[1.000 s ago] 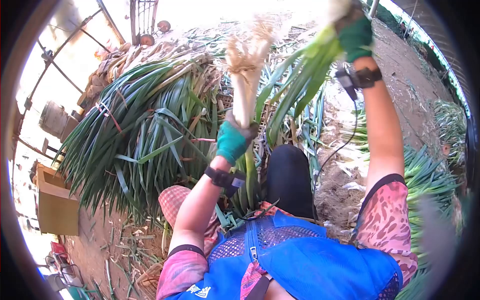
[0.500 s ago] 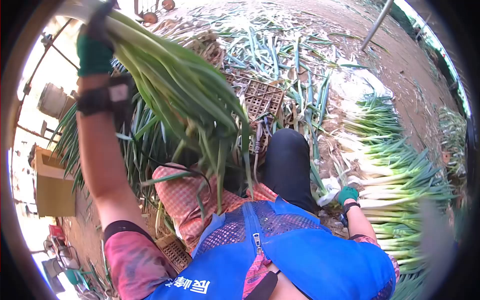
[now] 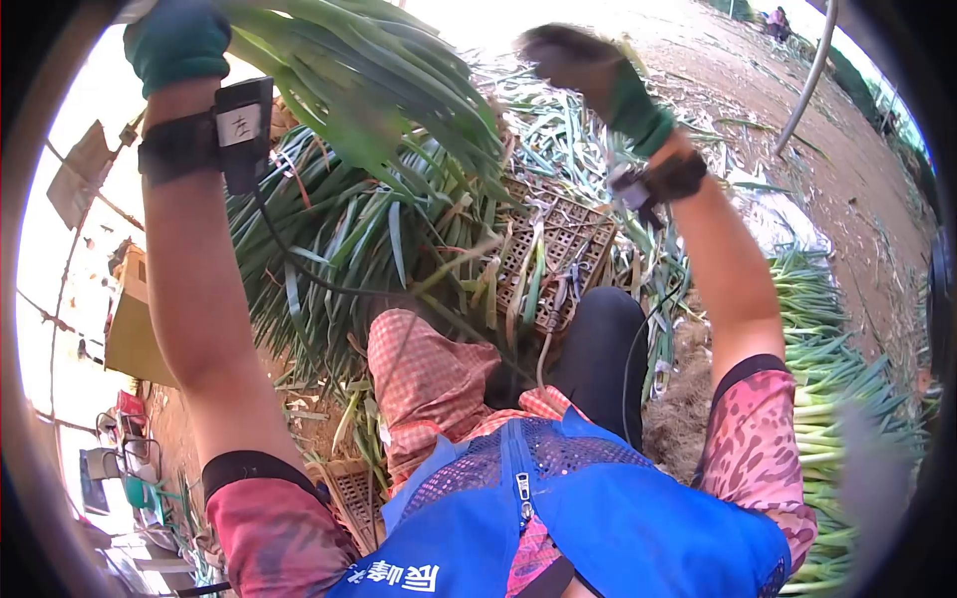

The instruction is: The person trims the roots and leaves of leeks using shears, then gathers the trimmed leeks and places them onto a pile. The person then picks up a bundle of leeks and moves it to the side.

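Observation:
My left hand (image 3: 179, 45), in a green and dark glove, is raised at the upper left and closed on a bunch of green onions (image 3: 369, 70). The bunch's long green leaves spread to the right; its root end is cut off by the picture edge. My right hand (image 3: 583, 70), in the same kind of glove, is up at the top, right of the leaves and apart from them. Motion smears its fingers, so their grip cannot be made out. Beneath the bunch lies a large heap of green onions (image 3: 329, 239).
A brown plastic crate (image 3: 558, 249) with scraps on it stands before my knees. Trimmed leaves (image 3: 558, 130) litter the ground beyond. Along the right side runs a row of cleaned green onions (image 3: 827, 399). A metal pole (image 3: 809, 80) stands at the upper right.
My right hand has risen from beside the row of cleaned green onions at the right up to the top middle. My left hand has moved slightly up, still holding the bunch.

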{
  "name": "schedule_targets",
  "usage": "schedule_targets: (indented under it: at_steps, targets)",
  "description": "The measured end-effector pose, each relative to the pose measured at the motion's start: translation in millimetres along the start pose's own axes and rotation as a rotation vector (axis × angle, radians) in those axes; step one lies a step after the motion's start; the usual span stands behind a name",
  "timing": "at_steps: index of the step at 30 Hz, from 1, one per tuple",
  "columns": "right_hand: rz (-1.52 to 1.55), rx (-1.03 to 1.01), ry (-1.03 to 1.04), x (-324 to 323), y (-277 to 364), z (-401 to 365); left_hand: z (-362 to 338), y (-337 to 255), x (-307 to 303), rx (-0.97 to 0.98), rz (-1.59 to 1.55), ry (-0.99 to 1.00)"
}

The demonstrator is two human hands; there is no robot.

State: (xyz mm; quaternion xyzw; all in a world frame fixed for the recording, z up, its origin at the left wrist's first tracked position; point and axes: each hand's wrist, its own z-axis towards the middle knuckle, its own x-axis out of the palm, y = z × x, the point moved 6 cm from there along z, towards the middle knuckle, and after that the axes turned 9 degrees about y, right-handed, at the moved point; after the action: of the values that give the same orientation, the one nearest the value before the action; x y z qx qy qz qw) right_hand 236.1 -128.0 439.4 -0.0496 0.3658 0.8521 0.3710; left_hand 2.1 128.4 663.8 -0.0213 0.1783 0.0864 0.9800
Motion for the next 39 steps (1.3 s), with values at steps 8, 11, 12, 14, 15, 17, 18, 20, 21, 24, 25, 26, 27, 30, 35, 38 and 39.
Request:
schedule_targets:
  at_steps: [8,11,12,14,15,17,18,20,21,24,25,26,27,30,35,38,39]
  targets:
    - [-0.485,0.224,-0.234,175.1,22.8,-4.8,-36.7,-63.7,33.3,-0.367,-1.207,0.041]
    - [-0.110,0.353,0.094,196.4,3.4,-23.5,-53.4,-85.5,28.1,-0.387,-1.155,0.014]
    - [0.074,0.407,0.311,206.5,-5.9,-36.0,-52.5,-82.4,28.0,-0.429,-1.163,0.038]
    - [0.162,0.204,0.172,196.0,-5.8,-50.0,-53.8,-73.2,32.2,-0.523,-1.177,0.081]
    - [0.167,0.287,0.138,187.1,1.8,-48.8,-54.8,-70.8,36.3,-0.536,-1.204,0.087]
    - [0.154,0.337,0.078,182.6,6.8,-50.8,-56.8,-68.7,45.4,-0.559,-1.261,0.105]
    - [0.313,0.488,0.041,183.7,7.2,-50.9,-61.2,-77.8,40.6,-0.509,-1.234,0.110]
    - [0.634,0.778,-0.033,191.5,11.2,-49.0,-72.6,-95.4,31.2,-0.404,-1.176,0.115]
    - [0.605,0.744,-0.102,190.5,10.3,-45.3,-71.1,-91.5,37.4,-0.367,-1.217,0.097]
    - [0.552,0.569,-0.260,188.1,-12.7,-42.2,-70.0,-91.3,41.4,-0.376,-1.078,0.068]
    - [0.557,0.460,-0.284,193.9,-42.6,-47.6,-69.9,-95.5,44.3,-0.178,-1.221,0.054]
    - [0.559,0.352,-0.307,199.3,-70.7,-54.4,-70.3,-89.3,48.7,-0.222,-1.148,-0.003]
    - [0.560,0.246,-0.329,197.2,-64.4,-53.8,-71.2,-85.7,53.6,-0.268,-1.076,-0.058]
    - [0.025,-0.086,-0.263,140.5,36.8,-52.8,-79.0,-72.9,66.7,-0.415,-0.945,-0.153]
    - [0.624,0.059,-0.170,37.1,86.6,-100.3,-93.0,-16.9,77.5,-0.678,-0.695,-0.144]
    - [0.327,0.484,0.319,124.8,31.0,-164.1,-93.0,16.8,77.4,-0.628,-0.802,-0.037]
    - [-0.253,0.532,0.762,160.3,18.6,-192.5,-90.8,22.2,77.1,-0.598,-0.800,-0.021]
